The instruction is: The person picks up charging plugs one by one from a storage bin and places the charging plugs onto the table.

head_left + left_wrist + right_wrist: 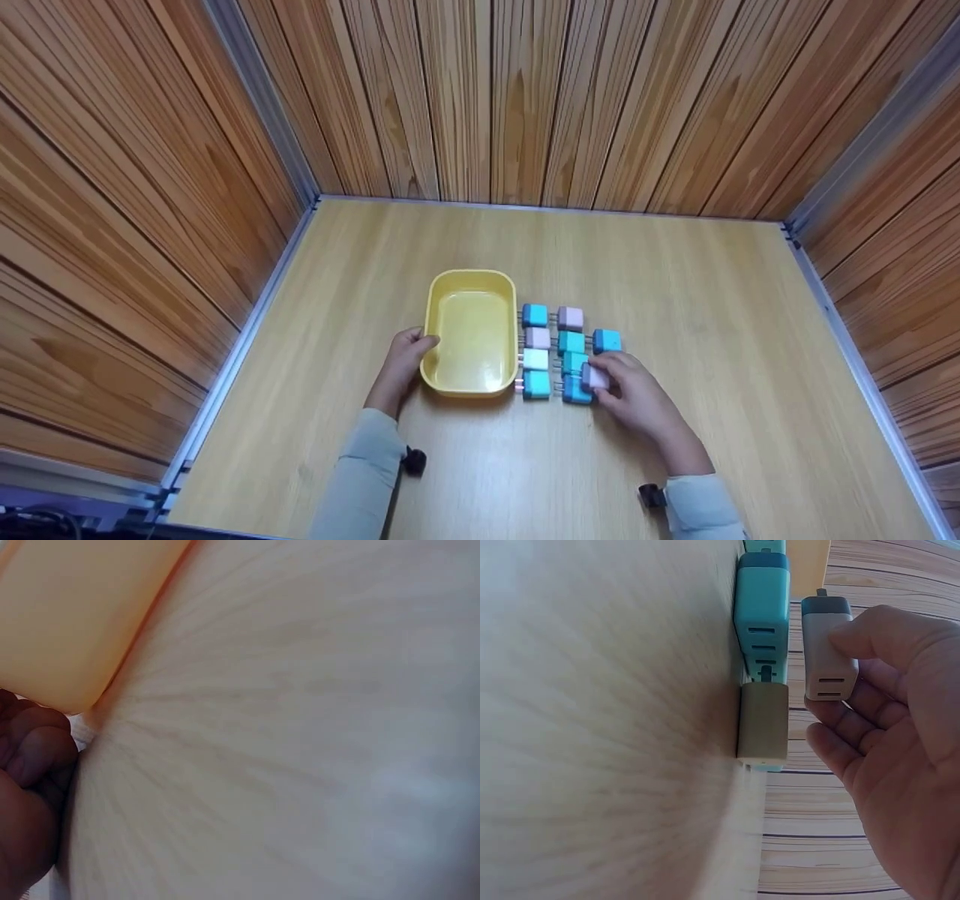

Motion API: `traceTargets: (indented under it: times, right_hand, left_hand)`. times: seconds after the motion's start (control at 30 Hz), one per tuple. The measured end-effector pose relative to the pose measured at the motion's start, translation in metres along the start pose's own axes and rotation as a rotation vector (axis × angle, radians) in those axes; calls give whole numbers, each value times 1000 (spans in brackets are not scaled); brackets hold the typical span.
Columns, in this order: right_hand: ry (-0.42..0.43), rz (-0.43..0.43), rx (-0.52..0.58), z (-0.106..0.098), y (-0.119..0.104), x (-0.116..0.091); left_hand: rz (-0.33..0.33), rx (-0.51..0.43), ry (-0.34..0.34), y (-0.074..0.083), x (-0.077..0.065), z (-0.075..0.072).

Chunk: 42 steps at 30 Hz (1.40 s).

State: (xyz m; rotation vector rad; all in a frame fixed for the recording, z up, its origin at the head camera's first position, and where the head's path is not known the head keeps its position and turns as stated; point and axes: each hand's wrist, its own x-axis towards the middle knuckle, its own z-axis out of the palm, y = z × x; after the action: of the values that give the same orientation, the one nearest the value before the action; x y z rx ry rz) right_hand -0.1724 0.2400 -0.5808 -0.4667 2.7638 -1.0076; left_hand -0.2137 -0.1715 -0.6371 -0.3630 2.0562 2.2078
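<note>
A yellow plastic bin (433,307) stands on the table with nothing visible inside. My left hand (401,367) grips its left side, thumb over the rim; curled fingers (45,739) show beside the bin's wall in the left wrist view. Right of the bin, several plug-in USB chargers in blue, teal, white and lavender lie in columns, prongs toward it. My right hand (637,394) pinches a lavender USB charger (595,376) just above a blue charger (576,390). In the right wrist view, the held charger (829,652) shows two slots and a prong, apart from the teal charger (761,615).
A lone blue charger (606,341) forms the rightmost column. Farthest back are another blue charger (535,315) and a lavender one (570,319). Wood-patterned panels (517,105) wall the table (675,285) at the back and both sides. Each wrist carries a small black device (413,461).
</note>
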Motion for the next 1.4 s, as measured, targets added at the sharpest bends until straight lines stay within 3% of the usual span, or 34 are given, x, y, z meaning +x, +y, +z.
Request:
traceTargets:
  times: [0.17,0.47,0.83,1.4]
  right_hand:
    - [22,-19,2,-1,6,-3]
    - [4,44,17,-5,11,-9]
    - [5,53,18,-5,18,-14]
    - [40,-2,9,-4,25,-27]
  left_hand:
    - [15,4,13,-2,-1,1]
    - [16,33,13,-1,-1,0]
    - [8,-19,13,1,-2,2]
    - [29,-10,13,-2,-2,2]
